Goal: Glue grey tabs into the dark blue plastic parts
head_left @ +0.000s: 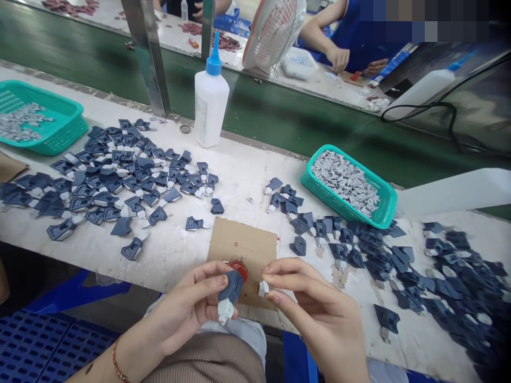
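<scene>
My left hand (199, 295) is closed on a dark blue plastic part (230, 287) that has a light grey end piece (225, 309) pointing down toward me. Between the thumb and fingertips of my right hand (307, 303) is a small light grey plastic piece (263, 289), held a short way to the right of the blue part and apart from it. Both hands are over the near edge of a brown cardboard sheet (243, 239). A round red object (239, 269) on that sheet is partly hidden behind my left hand and the blue part.
Blue parts with grey ends lie in heaps on the left (115, 175) and right (439, 276). Green baskets at left (59, 109) and right (389, 210) hold small grey pieces. A white bottle (211, 106) stands behind. Beyond the divider are a fan (273, 32) and a co-worker's hands (339, 58).
</scene>
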The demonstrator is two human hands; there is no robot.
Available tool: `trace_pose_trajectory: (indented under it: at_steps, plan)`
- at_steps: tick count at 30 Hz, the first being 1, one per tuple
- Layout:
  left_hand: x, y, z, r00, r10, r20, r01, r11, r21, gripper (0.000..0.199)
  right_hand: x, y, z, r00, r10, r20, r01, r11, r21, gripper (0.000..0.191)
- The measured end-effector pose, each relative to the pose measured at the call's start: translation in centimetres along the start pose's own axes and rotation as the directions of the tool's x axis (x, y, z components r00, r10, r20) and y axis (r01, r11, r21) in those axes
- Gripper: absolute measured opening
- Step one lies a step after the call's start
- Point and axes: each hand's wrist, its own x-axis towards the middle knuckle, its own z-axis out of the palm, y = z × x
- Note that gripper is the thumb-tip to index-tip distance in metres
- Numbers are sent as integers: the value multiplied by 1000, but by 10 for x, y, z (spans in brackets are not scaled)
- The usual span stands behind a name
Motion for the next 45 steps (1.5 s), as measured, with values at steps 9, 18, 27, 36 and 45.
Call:
trace_pose_trajectory:
  at_steps: [9, 18, 27, 36, 45]
  plan:
    - [0, -8, 5, 984, -134, 121, 144, 986, -79, 22, 10, -17, -3, 965, -142, 220, 162, 984, -76, 22]
    - [3, -13, -2, 982, -178, 64, 183, 980, -84, 19, 7, -15, -4, 950, -33, 311, 63, 994, -87, 18]
    - [0, -7, 7, 987, -128, 101, 112, 982, 150, 22, -9, 3, 10, 948, 261, 179, -294, 937, 189, 7]
    - [-12, -6, 6, 980, -149, 133, 45, 814, 579, 22, -27, 15, 11, 965, 258, 50, -262, 950, 170, 10]
    - [-18, 23, -18, 942, 330, 56, -219, 483, 848, 29, -26, 74, -24, 916, 31, -400, -267, 793, -548, 24]
